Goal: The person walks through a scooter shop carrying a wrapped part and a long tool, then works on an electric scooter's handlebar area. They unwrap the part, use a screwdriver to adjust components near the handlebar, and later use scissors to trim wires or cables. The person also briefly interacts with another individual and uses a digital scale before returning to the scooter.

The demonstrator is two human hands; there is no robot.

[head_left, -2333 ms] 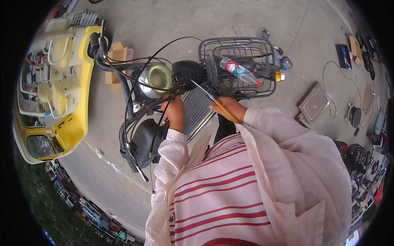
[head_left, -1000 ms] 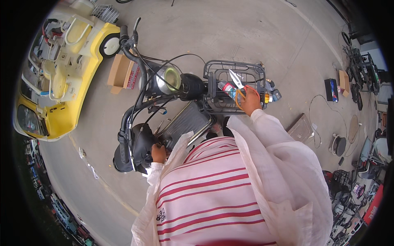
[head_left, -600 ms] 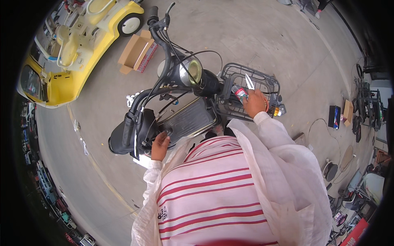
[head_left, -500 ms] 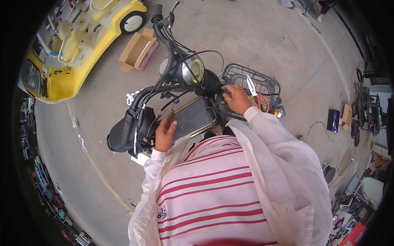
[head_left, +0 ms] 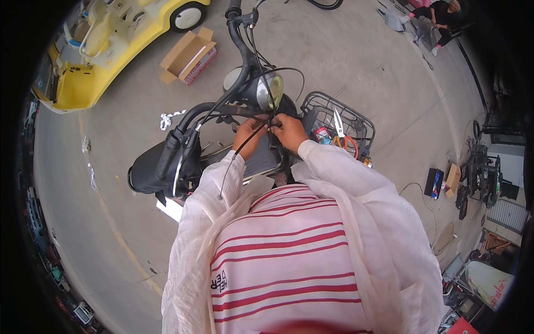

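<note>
Both my hands meet in front of the round headlight (head_left: 271,92) of a two-wheeler with black handlebars (head_left: 192,123). My left hand (head_left: 248,138) is closed, its fingertips pinching a black cable (head_left: 251,136) by the headlight. From there the cable trails over my left forearm, ending in a thin bare wire. Close beside it, my right hand (head_left: 289,133) is closed at the same bunch of cables; its fingertips partly hide what they grip. To the right, a black wire basket (head_left: 364,125) holds scissors (head_left: 339,123) with orange handles and a small red package (head_left: 321,133).
A black seat (head_left: 156,167) lies left of the ribbed footboard (head_left: 261,158). Beyond the handlebars stand an open cardboard box (head_left: 188,58) and a yellow vehicle (head_left: 94,83). A white twisted cord (head_left: 167,119) is on the floor. One person (head_left: 436,22) sits far right.
My left hand has moved right and up from above the footboard, and my right hand has come left from the basket's edge. Both now grip cables by the headlight.
</note>
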